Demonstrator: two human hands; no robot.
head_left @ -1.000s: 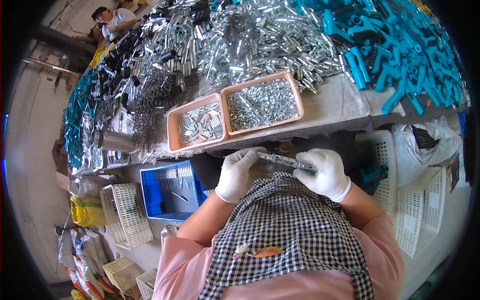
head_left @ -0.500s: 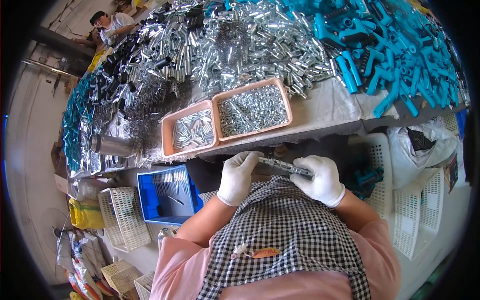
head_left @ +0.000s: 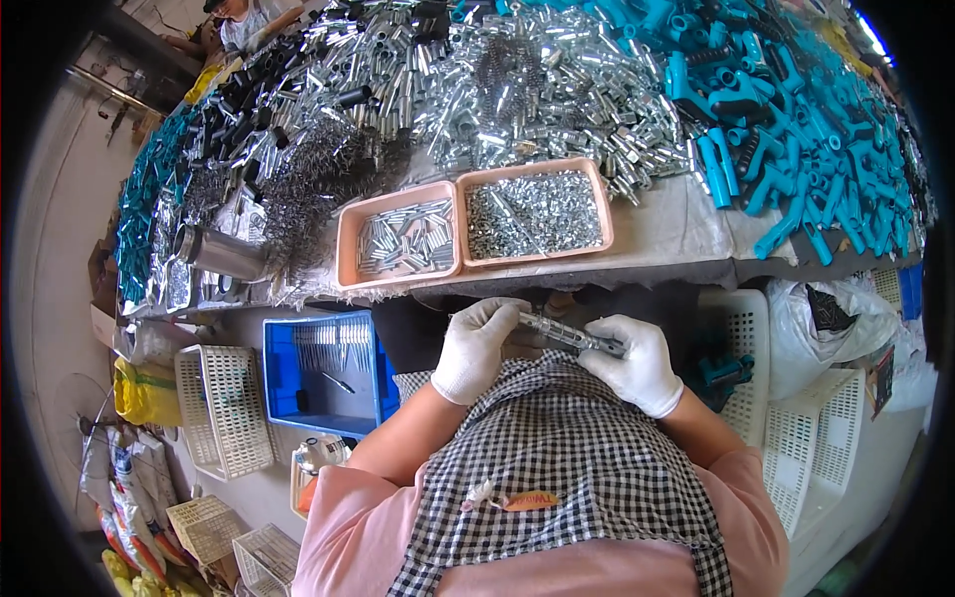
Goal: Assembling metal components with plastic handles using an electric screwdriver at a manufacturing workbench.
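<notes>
A silvery metal rod-like part (head_left: 557,331), with slots or steps along its length, spans the gap between my hands above my lap. My left hand (head_left: 472,350), in a white knit glove, pinches its left end between thumb and fingers. Closed round its right end is my right hand (head_left: 637,364), gloved the same way. The part slopes slightly down to the right, and both its ends are partly hidden by the gloves. Just beyond my hands, at the table edge, are a pink tray (head_left: 347,249) of small metal pins and a pink tray (head_left: 606,214) of tiny metal pieces.
Heaps of metal tubes (head_left: 557,99), dark springs (head_left: 318,169) and teal plastic handles (head_left: 796,149) cover the table. A steel flask (head_left: 224,252) lies at left. Below are a blue bin (head_left: 318,420) with thin rods and white baskets (head_left: 244,418). Another person (head_left: 249,25) is at far left.
The view has shifted, so the trays and table sit a little further right and the lower-left baskets show more. My hands keep their grip on the metal part, nearly unmoved.
</notes>
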